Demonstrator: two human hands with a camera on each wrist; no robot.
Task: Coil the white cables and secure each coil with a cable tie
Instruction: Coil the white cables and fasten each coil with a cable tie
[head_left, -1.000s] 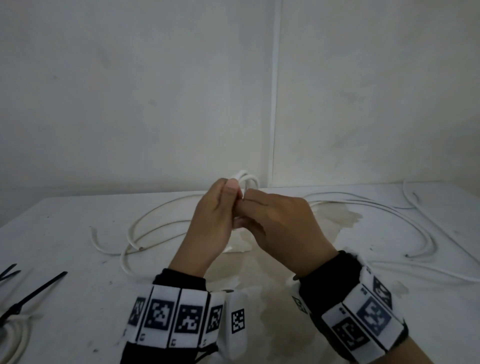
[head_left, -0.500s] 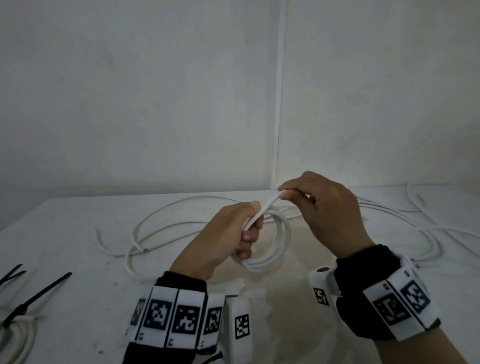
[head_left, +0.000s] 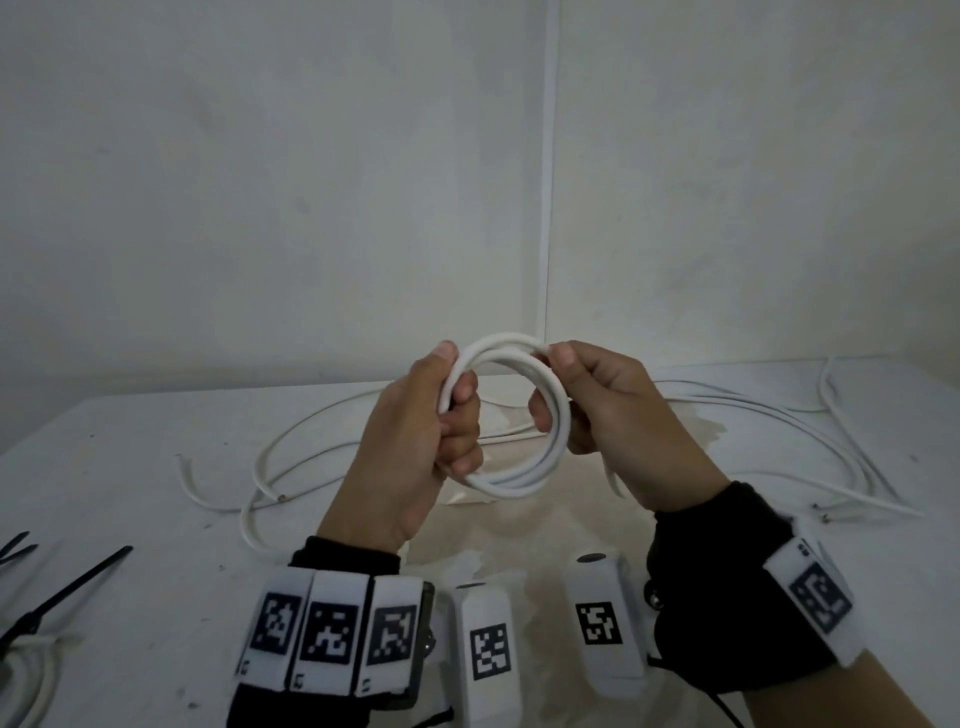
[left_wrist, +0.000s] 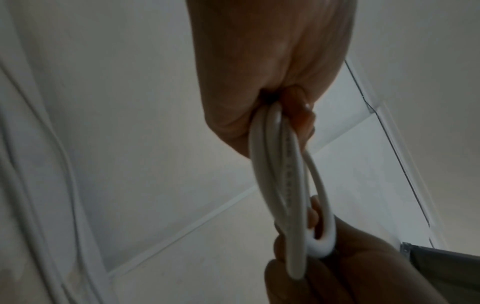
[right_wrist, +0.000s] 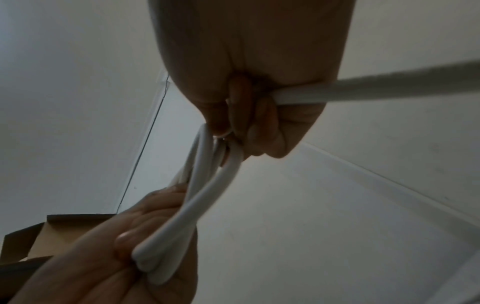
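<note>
A white cable coil of about three loops hangs upright above the table between both hands. My left hand grips its left side, fingers curled round the strands; the left wrist view shows the loops leaving that fist. My right hand grips the coil's right side, thumb on top. The right wrist view shows the loops and a free cable end trailing from that fist. Black cable ties lie at the table's left front.
Loose white cables lie on the white table, one to the left and others to the right. A tied white coil sits at the front left corner. A wall rises just behind the table.
The right hand has brought another turn of cable round to the coil. The coil has risen and now stands upright as a full ring held on both sides.
</note>
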